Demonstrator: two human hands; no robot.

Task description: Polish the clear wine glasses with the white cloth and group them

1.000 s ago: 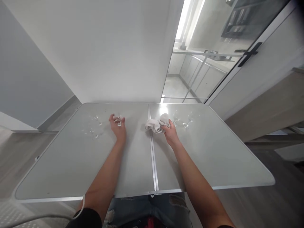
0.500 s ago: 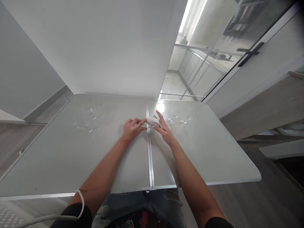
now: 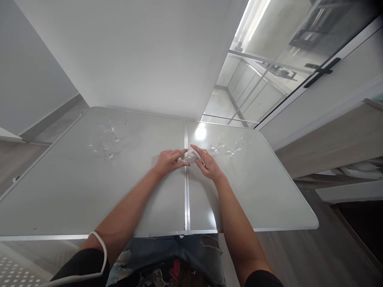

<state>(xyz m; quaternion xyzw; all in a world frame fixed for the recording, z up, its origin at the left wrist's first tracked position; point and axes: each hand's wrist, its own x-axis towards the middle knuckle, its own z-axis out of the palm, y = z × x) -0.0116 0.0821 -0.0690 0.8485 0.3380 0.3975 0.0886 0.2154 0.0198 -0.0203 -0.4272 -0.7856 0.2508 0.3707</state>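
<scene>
Over the table's centre seam, my left hand [image 3: 168, 161] pinches a small clear glass [image 3: 183, 159] between thumb and fingers. A crumpled white cloth [image 3: 193, 155] covers the glass's right part, so its full shape is hidden. My right hand [image 3: 211, 166] is closed around the cloth, its fingers over the top and thumb in front. On the right, near that hand, are two clear stemmed glasses, a nearer glass [image 3: 216, 150] and a farther glass [image 3: 231, 153].
Several clear stemmed glasses [image 3: 111, 156] stand close together on the table's left half. The pale folding table [image 3: 143, 215] has a metal seam down its middle. A white wall [image 3: 143, 56] rises behind it, and a glazed door [image 3: 248, 87] is at the back right.
My right fingers have curled in closer around the cloth, and the cloth and glass have turned slightly between my hands. The camera view has shifted a little.
</scene>
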